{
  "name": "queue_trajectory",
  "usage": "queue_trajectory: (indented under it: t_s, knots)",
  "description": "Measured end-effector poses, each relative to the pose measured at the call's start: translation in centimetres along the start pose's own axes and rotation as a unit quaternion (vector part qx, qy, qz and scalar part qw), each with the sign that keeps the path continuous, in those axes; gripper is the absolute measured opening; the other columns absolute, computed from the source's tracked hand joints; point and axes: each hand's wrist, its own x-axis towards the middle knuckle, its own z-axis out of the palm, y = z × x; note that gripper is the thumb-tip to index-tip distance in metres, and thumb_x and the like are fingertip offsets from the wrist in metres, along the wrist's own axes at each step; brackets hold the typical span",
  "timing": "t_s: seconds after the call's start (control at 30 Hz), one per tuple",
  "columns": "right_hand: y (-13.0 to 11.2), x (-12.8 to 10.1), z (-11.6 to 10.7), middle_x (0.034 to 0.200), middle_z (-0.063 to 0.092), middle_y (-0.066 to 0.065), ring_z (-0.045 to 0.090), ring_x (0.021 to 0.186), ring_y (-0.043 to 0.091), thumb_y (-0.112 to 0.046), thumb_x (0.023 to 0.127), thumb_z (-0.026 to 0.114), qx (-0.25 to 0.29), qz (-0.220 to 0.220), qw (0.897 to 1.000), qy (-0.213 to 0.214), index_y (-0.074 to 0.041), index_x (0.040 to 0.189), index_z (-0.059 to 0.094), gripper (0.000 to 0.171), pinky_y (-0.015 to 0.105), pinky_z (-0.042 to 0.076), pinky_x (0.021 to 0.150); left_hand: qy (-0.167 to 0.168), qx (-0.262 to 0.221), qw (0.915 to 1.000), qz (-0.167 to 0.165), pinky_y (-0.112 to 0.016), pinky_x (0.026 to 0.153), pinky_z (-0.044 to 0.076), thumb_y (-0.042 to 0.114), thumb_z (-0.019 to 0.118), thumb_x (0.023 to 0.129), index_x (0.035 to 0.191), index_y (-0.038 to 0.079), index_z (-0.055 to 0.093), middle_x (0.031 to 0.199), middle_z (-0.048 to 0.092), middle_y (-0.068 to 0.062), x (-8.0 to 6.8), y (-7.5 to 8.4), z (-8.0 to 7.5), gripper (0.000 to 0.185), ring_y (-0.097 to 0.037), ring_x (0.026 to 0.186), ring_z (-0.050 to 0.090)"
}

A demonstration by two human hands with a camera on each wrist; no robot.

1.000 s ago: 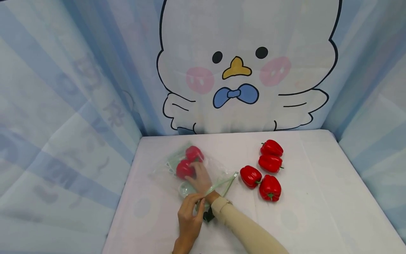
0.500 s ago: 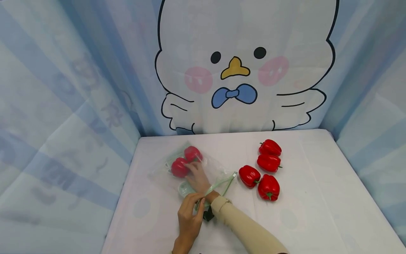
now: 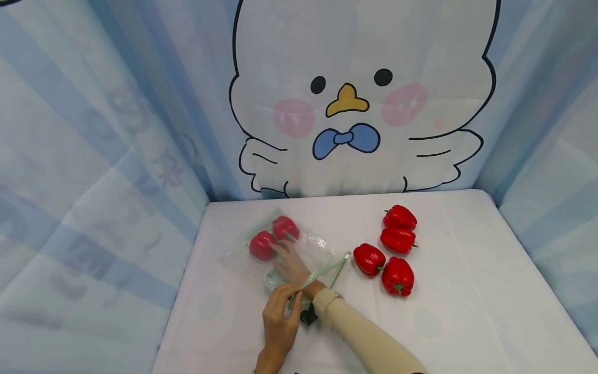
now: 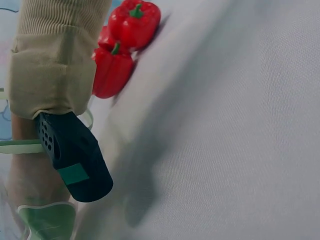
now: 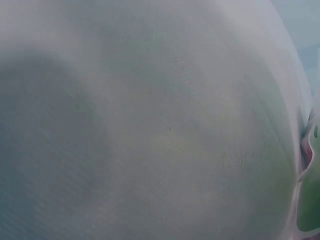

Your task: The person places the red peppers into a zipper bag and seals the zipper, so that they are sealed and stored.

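Bag (image 3: 317, 244), clear with green trim, lies on the left part of the surface (image 3: 467, 291) as I watch from my end. Two peppers are inside it: the near one (image 3: 262, 246) to the left, the far one (image 3: 285, 227) just beside it and further back. Through the film I see the right grip (image 3: 290, 264) inside the bag, fingers loosely extended and clasping nothing; its fingertips overlap the near one's edge, and I cannot tell whether they touch it. The left grip (image 3: 282, 318) pinches the bag's mouth between thumb and fingers, close by the right wrist. The green rim (image 4: 22, 146) crosses that wrist, next to a dark device (image 4: 75, 155) and a beige sleeve (image 3: 364, 332). Right of the bag I count four more peppers, a back pair (image 3: 398, 240) and a front pair (image 3: 398, 277), each set close together. Behind everything hangs a blue-and-white curtain (image 3: 355, 31) with a cartoon bird. My right wrist view is mostly blurred film.
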Motion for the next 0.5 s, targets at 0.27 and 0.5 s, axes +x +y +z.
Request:
queue_trajectory:
  t_s: [0.27, 0.5]
  knots:
    - [0.4, -0.8, -0.2, 0.14, 0.057, 0.021, 0.058, 0.129, 0.035, -0.007, 0.101, 0.063, -0.011, -0.009, 1.0, 0.025, -0.001, 0.14, 0.058, 0.04, 0.049, 0.053, 0.108, -0.007, 0.004, 1.0, -0.002, -0.019, 0.073, 0.052, -0.009, 0.075, 0.084, 0.1, 0.003, 0.072, 0.094, 0.072, -0.008, -0.1, 0.0, -0.1, 0.021, -0.015, 0.08, 0.064]
    - [-0.8, -2.1, -0.9, 0.131, 0.063, 0.03, 0.059, 0.127, 0.044, 0.002, 0.098, 0.063, 0.004, -0.074, 0.996, 0.056, 0.009, 0.127, 0.063, 0.03, 0.053, 0.052, 0.108, -0.004, 0.007, 1.0, -0.004, -0.02, 0.073, 0.052, -0.007, 0.074, 0.086, 0.099, 0.003, 0.072, 0.093, 0.071, -0.008, 0.0, 0.0, -0.2, 0.017, -0.015, 0.079, 0.064]
